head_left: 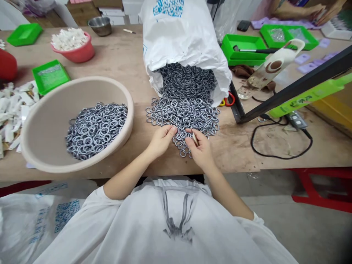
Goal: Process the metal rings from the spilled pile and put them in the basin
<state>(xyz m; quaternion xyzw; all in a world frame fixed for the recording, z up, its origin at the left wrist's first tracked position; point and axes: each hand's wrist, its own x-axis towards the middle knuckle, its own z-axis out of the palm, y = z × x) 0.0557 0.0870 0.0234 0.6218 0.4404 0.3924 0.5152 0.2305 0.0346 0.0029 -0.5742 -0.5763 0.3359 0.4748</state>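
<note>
A loose heap of grey metal-looking rings (187, 113) spills from the mouth of a white woven sack (181, 40) onto the table. At the heap's near edge, my left hand (160, 141) is closed in a pinch; what sits between its thumb and finger is too small to make out. Just to its right, my right hand (202, 148) grips a small slim tool with a pale handle (195, 139), its tip over the rings. Left of both hands stands a large beige basin (41, 124) holding a pile of similar rings (96, 132).
A black metal post (291, 84) slants across the right side, near a black cable (253, 139). Green trays (52, 77), a pink bowl (74, 55) and white pieces (13, 113) lie at left. Another person's hands (327, 14) work at the far right.
</note>
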